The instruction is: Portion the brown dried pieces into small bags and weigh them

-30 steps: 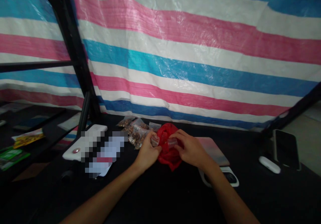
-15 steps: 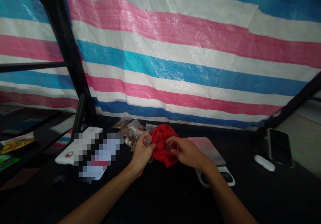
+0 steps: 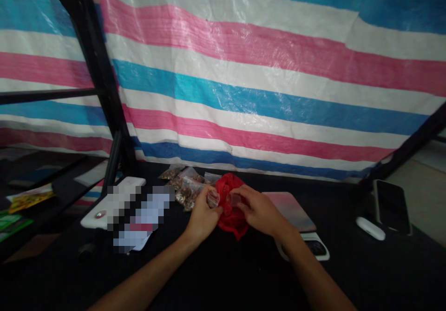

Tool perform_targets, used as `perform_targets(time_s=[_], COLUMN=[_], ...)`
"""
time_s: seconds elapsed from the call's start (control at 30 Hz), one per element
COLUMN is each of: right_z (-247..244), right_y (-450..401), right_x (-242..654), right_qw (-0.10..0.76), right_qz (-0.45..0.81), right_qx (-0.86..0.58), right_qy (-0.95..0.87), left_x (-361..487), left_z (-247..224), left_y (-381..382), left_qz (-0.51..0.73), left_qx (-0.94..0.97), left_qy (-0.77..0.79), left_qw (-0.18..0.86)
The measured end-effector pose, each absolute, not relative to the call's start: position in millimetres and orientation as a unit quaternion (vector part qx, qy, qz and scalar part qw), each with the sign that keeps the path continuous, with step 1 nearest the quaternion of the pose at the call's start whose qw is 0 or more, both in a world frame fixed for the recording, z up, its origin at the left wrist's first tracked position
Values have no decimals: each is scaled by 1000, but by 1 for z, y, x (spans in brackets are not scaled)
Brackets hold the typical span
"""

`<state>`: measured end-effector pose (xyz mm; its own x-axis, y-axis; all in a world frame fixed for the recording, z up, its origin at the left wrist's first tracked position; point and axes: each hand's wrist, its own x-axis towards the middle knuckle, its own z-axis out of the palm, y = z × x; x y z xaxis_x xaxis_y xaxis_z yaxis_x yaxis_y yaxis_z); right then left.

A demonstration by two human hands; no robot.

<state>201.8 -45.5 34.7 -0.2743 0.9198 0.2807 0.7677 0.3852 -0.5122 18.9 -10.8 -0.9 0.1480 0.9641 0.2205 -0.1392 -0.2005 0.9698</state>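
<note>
A small clear bag (image 3: 213,199) is pinched by the left hand (image 3: 203,218), whose fingers are curled nearly closed. By the right hand (image 3: 261,209), similarly curled, a clear plastic piece (image 3: 236,201) is held over the red bag (image 3: 232,226), which is placed on the black worktop (image 3: 223,278), beside several filled bags (image 3: 185,195).

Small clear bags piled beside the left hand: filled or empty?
Filled, at least partly: brownish bits show through several piled bags. How full each is, I cannot tell.
</note>
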Motion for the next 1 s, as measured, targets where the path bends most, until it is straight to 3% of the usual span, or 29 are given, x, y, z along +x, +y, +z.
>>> perform_targets(time_s=[0.57, 1.0], right_z=[23, 33], right_y=[-44, -42], right_x=[202, 202], right_qw=[248, 347], right_qz=[169, 158], right_qx=[-553, -540], right_qy=[-778, -750], left_x=[16, 16], left_z=[2, 1], left_y=[-14, -9], left_qz=[477, 510], left_qx=[527, 589], left_qy=[391, 373], left_qw=[584, 504])
